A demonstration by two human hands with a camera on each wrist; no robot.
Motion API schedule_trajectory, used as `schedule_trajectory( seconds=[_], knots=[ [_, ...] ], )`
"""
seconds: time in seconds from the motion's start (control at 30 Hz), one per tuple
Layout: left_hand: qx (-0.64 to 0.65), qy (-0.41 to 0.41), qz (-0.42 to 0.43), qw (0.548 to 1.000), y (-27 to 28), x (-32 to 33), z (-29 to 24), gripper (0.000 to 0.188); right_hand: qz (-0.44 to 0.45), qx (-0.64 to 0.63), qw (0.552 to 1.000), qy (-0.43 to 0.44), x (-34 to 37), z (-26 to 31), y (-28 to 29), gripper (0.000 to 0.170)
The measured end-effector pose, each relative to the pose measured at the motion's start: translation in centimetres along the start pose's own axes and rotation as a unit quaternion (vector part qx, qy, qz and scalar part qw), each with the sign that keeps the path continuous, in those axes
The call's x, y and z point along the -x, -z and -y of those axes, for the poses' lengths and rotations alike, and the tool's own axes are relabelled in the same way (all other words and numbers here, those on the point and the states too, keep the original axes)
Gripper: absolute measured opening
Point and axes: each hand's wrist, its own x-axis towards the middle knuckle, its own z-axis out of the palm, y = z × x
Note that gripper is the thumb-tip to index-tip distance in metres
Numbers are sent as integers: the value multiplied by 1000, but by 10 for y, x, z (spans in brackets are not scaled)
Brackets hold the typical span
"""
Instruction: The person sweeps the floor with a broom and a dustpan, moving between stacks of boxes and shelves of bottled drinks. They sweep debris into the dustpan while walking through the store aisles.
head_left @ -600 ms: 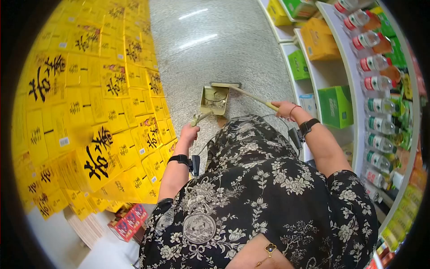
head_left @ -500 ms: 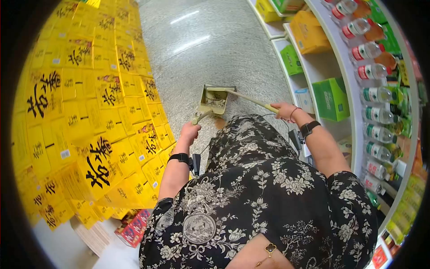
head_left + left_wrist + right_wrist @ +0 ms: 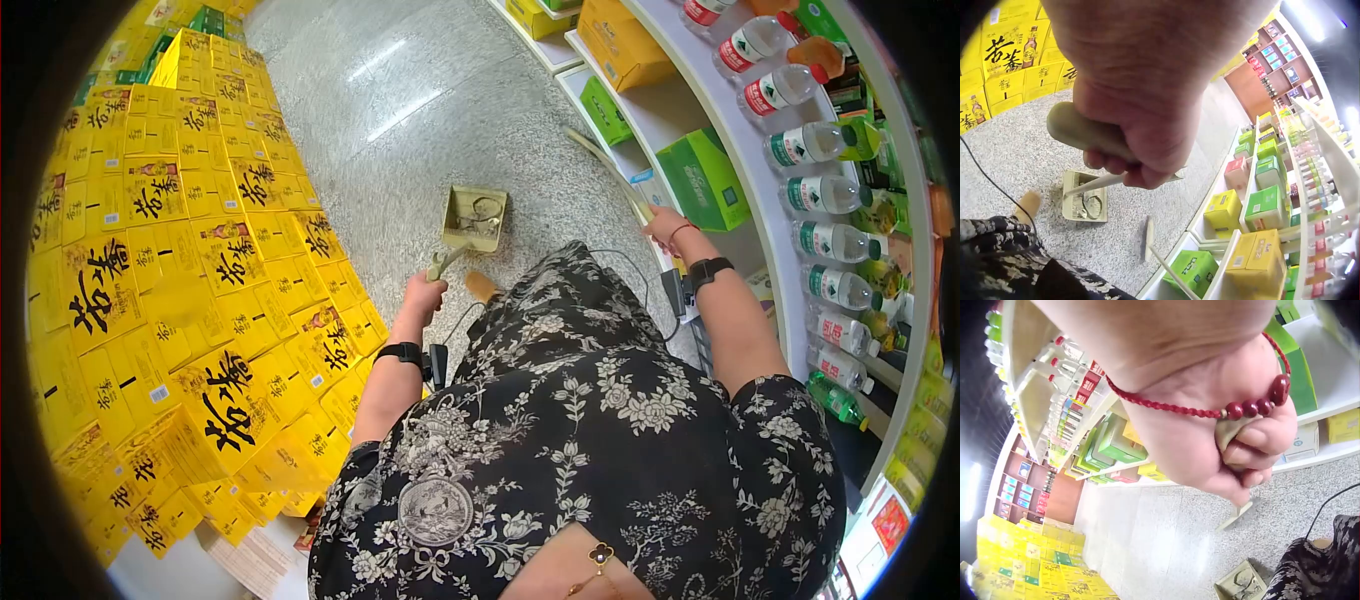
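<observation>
Left hand (image 3: 425,298): fingers curled tight round the pale green dustpan handle (image 3: 1088,132), whose rounded butt sticks out of the fist.
Dustpan (image 3: 489,242): just beyond the left fingers, on their right-hand side, open top facing up; whether its base touches the floor cannot be told.
Pan contents (image 3: 478,212): loose debris including a dark loop; too small to identify.
Right hand (image 3: 668,230): fingers grasping the broom (image 3: 1149,239) by the end of its stick; head out ahead of these fingers, near the shelf foot, well apart from the pan.
Bracelet (image 3: 1172,411): red braided cord with dark red beads, behind the right fingers.
Yellow cartons (image 3: 235,385): stacked left of the left fingers; large black characters 苦蕎, bottle picture, white barcode patches.
Bottles (image 3: 808,143): rowed to the right of the right fingers, red or green labels; wording not legible.
Green box (image 3: 705,180): on the shelving (image 3: 715,90), just past the right fingers; pale lettering, unreadable.
Orange carton (image 3: 625,45): farther ahead of the right fingers; print too small.
</observation>
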Motion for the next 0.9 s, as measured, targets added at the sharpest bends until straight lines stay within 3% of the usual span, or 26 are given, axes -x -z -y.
schedule_trajectory(
  seconds=[0.1, 0.33, 0.47, 0.57, 0.77, 0.9],
  knots=[
    [-21, -10, -2, 1000, -9, 6, 2, 12, -20, -102, 994, -25, -7, -15, 2, 38],
    [-24, 0, 5, 1000, -33, 25, 7, 11, 131, -9, 991, -7, 28, -8, -6, 58],
    [-13, 3, 26, 1000, -46, 38, 6, 11, 160, 8, 987, -12, 35, -4, -1, 67],
    [-22, 4, 32, 999, -52, 48, 8, 12, 177, 25, 983, -26, 57, 8, 6, 65],
    [-28, -8, 20, 999, -55, 73, 17, 14, 154, 85, 984, -12, 71, 4, 28, 66],
    [-42, -13, 0, 999, -55, 70, 39, 15, 105, 36, 994, -8, 59, -23, 45, 63]
  ],
)
